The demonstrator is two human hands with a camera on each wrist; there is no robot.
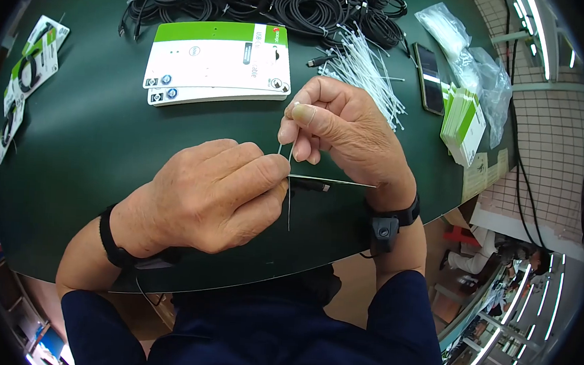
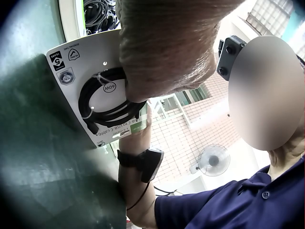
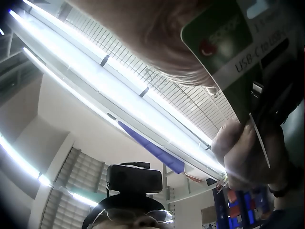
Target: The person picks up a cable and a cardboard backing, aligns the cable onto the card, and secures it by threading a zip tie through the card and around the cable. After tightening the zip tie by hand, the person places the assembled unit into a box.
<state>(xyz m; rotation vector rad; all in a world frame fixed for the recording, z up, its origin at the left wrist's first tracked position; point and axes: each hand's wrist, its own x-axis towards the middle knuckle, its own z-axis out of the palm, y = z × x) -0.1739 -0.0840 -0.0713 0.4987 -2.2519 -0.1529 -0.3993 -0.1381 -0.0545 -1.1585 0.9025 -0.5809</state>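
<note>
My left hand grips a white and green packaging card, seen almost edge-on in the head view. A coiled black USB-C cable lies against the card's face in the left wrist view, bound by thin white ties. Just above the left fingers, my right hand pinches a thin white cable tie between thumb and forefinger. The tie forms a loop at the card's edge, and its tail hangs below the left fingers. In the right wrist view, the left hand is at the card's printed green end.
Stacked packaging cards lie ahead, with coiled black cables behind. Loose white cable ties, a phone, small green-white cards and plastic bags are at the right. Carded cables lie far left.
</note>
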